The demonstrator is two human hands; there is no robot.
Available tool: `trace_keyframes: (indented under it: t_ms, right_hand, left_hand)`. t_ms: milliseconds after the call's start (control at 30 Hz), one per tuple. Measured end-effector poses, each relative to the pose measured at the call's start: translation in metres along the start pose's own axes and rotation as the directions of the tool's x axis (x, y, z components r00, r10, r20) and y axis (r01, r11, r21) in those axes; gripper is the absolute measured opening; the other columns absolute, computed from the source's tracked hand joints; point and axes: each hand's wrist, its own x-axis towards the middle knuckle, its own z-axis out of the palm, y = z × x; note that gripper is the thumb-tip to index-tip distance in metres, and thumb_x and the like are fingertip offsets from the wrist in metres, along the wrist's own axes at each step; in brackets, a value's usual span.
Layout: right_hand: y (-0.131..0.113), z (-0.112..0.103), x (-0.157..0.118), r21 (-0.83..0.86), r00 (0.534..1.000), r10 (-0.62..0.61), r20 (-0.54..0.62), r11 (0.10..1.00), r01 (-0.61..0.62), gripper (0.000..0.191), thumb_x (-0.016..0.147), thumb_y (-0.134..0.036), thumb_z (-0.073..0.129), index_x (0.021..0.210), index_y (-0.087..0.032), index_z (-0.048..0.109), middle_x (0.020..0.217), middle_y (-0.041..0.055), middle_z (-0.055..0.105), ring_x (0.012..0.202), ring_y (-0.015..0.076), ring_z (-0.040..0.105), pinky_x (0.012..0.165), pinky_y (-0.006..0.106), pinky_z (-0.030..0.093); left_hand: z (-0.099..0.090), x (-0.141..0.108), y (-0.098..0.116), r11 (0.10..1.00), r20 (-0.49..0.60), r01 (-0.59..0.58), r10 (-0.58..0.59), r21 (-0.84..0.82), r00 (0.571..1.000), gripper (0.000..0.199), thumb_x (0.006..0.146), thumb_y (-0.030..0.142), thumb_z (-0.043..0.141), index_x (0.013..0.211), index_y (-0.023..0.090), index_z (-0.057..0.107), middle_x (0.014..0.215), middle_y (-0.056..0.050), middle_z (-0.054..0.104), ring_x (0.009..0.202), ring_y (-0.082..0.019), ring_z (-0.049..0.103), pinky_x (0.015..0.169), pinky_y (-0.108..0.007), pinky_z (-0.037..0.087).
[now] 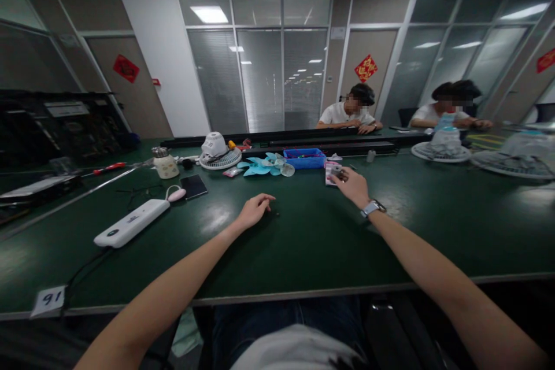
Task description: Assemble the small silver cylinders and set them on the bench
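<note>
My left hand (255,210) rests on the green table (303,260) near its middle, fingers loosely extended and nothing visible in them. A small dark speck lies just to its right. My right hand (353,185), with a watch on the wrist, is farther out and holds a small metallic object (336,170) between thumb and fingers. Behind that object is a pink and white packet (329,175) on the table. A blue tray (304,158) with small parts in it stands beyond, and light-blue fan blades (263,165) lie to its left.
On the left are a white power strip (132,223), a phone (195,186), a flask (165,164) and a white fan part (214,150). Black bars (329,141) lie along the back. Two people sit across the table, near more fan parts (442,147).
</note>
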Motion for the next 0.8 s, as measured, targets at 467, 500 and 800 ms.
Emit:
trace_keyframes:
  t_ms: [467, 500, 800]
  right_hand:
    - [0.059, 0.002, 0.014, -0.218, 0.973, 0.232, -0.008, 0.949, -0.228, 0.063, 0.087, -0.039, 0.058, 0.139, -0.009, 0.040, 0.128, 0.0225, 0.060, 0.118, 0.0335, 0.058, 0.095, 0.044, 0.044]
    - [0.050, 0.002, 0.013, -0.203, 0.985, 0.166, -0.057, 0.964, -0.174, 0.066, 0.086, -0.038, 0.058, 0.141, -0.008, 0.037, 0.136, 0.0235, 0.054, 0.125, 0.0342, 0.052, 0.100, 0.046, 0.041]
    - [-0.090, 0.019, -0.068, 0.310, 0.713, -0.588, 0.382, 0.809, 0.500, 0.054, 0.094, -0.052, 0.047, 0.144, -0.033, 0.043, 0.157, 0.0051, 0.031, 0.144, 0.0280, 0.027, 0.116, 0.050, 0.022]
  left_hand:
    - [0.002, 0.003, 0.002, 0.992, -0.099, 0.070, -0.081, -0.104, 0.992, 0.027, 0.077, 0.031, 0.033, 0.066, 0.021, 0.056, 0.064, -0.001, 0.064, 0.066, -0.017, 0.060, 0.065, -0.026, 0.046]
    - [0.001, 0.003, 0.002, 0.992, -0.110, 0.076, -0.087, -0.102, 0.990, 0.027, 0.077, 0.031, 0.033, 0.065, 0.021, 0.055, 0.063, -0.001, 0.063, 0.065, -0.017, 0.060, 0.065, -0.026, 0.046]
    - [-0.001, 0.001, 0.002, 0.989, -0.209, 0.131, -0.143, -0.070, 0.968, 0.026, 0.075, 0.033, 0.032, 0.057, 0.022, 0.048, 0.058, 0.000, 0.058, 0.060, -0.018, 0.055, 0.061, -0.026, 0.042]
